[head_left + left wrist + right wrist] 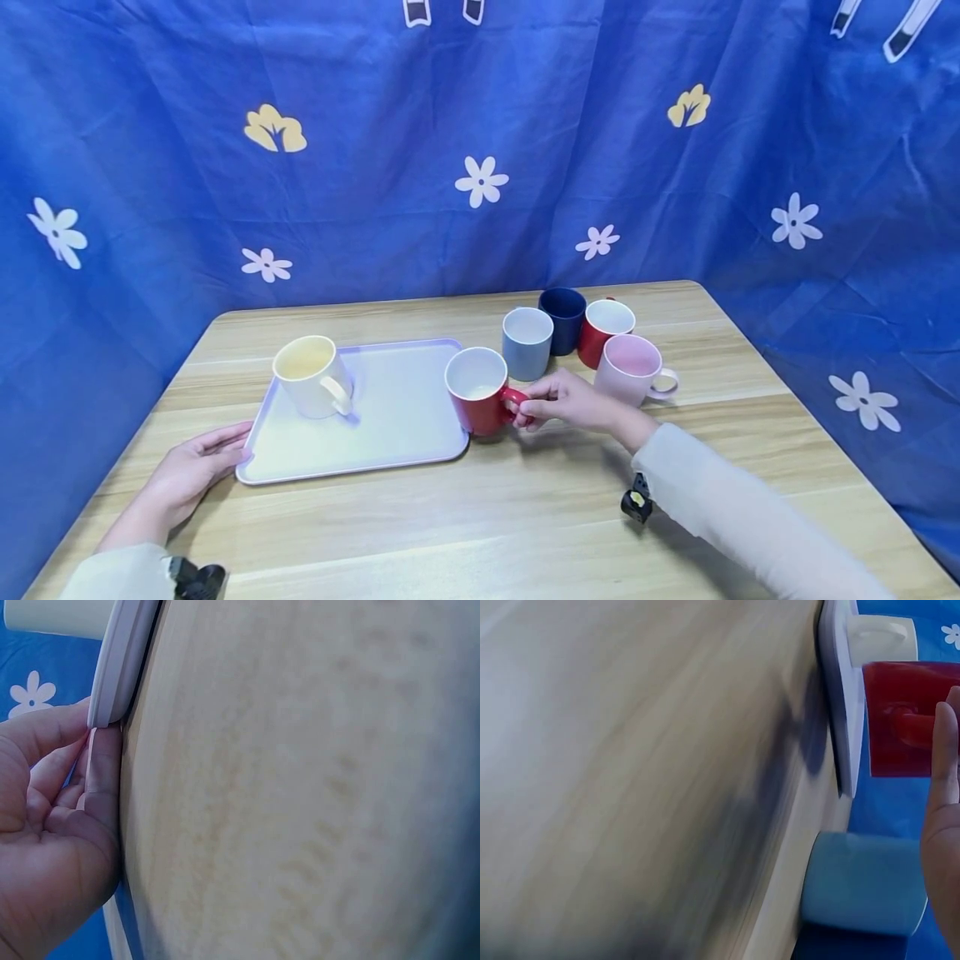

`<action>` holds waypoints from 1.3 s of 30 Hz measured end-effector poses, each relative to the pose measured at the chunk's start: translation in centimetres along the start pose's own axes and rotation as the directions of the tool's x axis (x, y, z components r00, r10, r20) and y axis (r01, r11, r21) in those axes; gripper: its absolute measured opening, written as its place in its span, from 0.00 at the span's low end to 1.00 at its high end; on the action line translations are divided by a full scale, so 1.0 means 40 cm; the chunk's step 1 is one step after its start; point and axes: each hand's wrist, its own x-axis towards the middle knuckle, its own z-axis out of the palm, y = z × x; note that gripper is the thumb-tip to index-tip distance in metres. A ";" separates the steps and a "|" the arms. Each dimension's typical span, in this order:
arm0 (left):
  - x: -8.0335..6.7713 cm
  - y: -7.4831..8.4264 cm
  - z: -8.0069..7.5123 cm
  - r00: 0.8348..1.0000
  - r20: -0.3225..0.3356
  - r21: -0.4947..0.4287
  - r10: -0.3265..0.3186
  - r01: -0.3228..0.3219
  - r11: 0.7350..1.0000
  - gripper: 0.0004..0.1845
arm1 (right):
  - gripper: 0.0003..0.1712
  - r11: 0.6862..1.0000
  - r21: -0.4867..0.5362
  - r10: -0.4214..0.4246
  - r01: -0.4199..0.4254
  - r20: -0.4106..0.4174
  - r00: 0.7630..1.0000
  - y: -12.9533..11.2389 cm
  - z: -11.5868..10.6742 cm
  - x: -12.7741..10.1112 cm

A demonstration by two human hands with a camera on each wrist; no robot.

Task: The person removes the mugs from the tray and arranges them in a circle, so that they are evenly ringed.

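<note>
My right hand (551,404) pinches the handle of a red mug (477,398) with a white inside, which hangs just above the right edge of the lavender tray (390,417). The right wrist view shows the same red mug (900,720) beside the tray's edge (836,697). A cream mug (309,377) stands on the tray's left part. My left hand (197,467) lies flat on the table, its straight fingers touching the tray's near left corner (120,667).
Behind my right hand stand a light blue mug (527,342), a navy mug (563,317), a second red mug (603,329) and a pink mug (633,368). A blue flowered curtain (480,142) encloses the wooden table (480,517).
</note>
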 end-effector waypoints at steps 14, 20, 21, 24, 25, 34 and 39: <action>-0.002 0.007 0.003 1.000 -0.005 0.017 -0.006 0.006 1.000 0.38 | 0.14 1.000 -0.019 -0.012 0.012 0.011 1.000 0.028 -0.055 -0.115; 0.002 0.004 -0.001 1.000 -0.006 0.037 -0.013 0.013 0.999 0.38 | 0.14 0.997 -0.036 -0.071 0.072 0.027 0.997 0.039 -0.080 -0.165; 0.003 0.003 -0.002 1.000 -0.007 0.039 -0.016 0.016 0.999 0.38 | 0.14 0.996 -0.040 -0.075 0.076 0.025 0.997 0.041 -0.084 -0.172; 0.006 0.001 -0.005 1.000 -0.008 0.034 -0.018 0.018 0.999 0.39 | 0.13 0.996 -0.036 -0.076 0.077 0.026 0.997 0.049 -0.095 -0.192; 0.007 0.000 -0.005 1.000 -0.009 0.032 -0.020 0.020 0.999 0.39 | 0.13 0.997 -0.033 -0.076 0.077 0.027 0.997 0.052 -0.098 -0.198; 0.003 -0.001 -0.001 1.000 -0.013 0.055 -0.007 0.007 0.998 0.40 | 0.13 0.994 0.021 -0.109 0.109 0.025 0.994 0.076 -0.122 -0.248; 0.001 0.003 0.002 1.000 -0.011 0.027 0.002 -0.002 1.000 0.39 | 0.13 0.993 0.035 -0.117 0.116 0.016 0.993 0.083 -0.133 -0.268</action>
